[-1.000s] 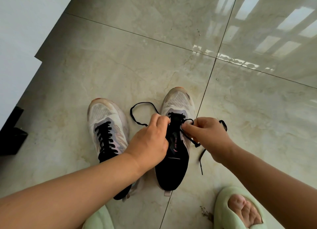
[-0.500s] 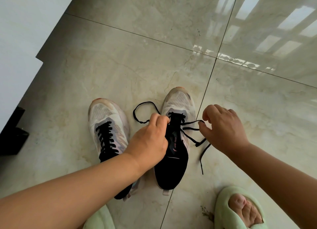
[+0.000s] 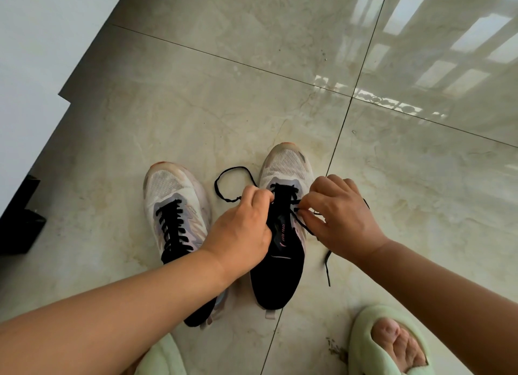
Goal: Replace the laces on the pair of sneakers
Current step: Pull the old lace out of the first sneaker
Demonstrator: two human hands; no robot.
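The right hand's fingers (image 3: 304,212) pinch the black lace (image 3: 301,225) at an eyelet on the right side of the right sneaker (image 3: 283,234), just right of frame centre. The left hand (image 3: 241,228) curls its fingers over the shoe's left edge beside the tongue, gripping there; whether they also hold lace I cannot tell, as the knuckles hide the tips. The right hand (image 3: 342,220) sits just beside the shoe, its wrist running toward the lower right.

From under the left hand a loop of lace lies slack on the floor (image 3: 196,108) between the two shoes; the other end trails down past the right wrist. The left sneaker (image 3: 173,206), left of centre, is already laced in black. Only the lowest eyelets of the right one look threaded, so the job seems past halfway.

The lace looks thin, flat and limp: it will not push, so it is best pinched close to its stiff tip when fed through an eyelet. The sneaker looks light with soft mesh, so steadying it by the eyelet edge makes sense. Green slippers (image 3: 392,343) show at the lower edge.
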